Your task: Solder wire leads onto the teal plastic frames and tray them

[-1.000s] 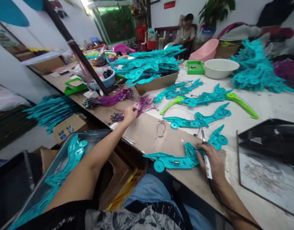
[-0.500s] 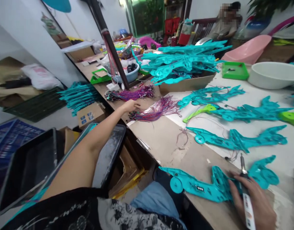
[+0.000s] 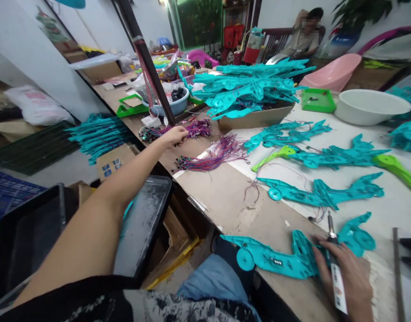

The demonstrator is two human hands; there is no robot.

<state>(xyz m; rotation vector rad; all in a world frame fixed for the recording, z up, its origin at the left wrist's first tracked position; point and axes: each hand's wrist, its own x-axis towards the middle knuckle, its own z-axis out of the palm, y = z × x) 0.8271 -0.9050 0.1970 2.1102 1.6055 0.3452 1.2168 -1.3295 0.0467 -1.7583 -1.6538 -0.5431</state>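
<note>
My left hand [image 3: 177, 135] reaches over the far bundle of purple and red wires [image 3: 200, 129], its fingers curled together; what they pinch is too small to make out. A second wire bundle [image 3: 213, 156] lies just nearer on the table. In my right hand [image 3: 351, 273] is a soldering iron [image 3: 336, 273], its metal tip pointing up and away. That hand also rests against a teal plastic part [image 3: 279, 259] with a round disc and small metal contacts, at the table's front edge. Beyond it lies a similar teal part [image 3: 326, 193] with thin wires.
More teal parts [image 3: 289, 133] lie farther back, some with lime-green pieces [image 3: 398, 170]. A high teal pile [image 3: 252, 87] fills a cardboard box. A dark post [image 3: 148, 62] rises beside the wires. A white basin [image 3: 373, 106] and green tray [image 3: 317, 100] stand right. A person sits behind.
My left hand has moved from the nearer wire bundle to the farther one, and its fingers have curled in. My right hand still holds the soldering iron over the teal part. The view has shifted slightly.
</note>
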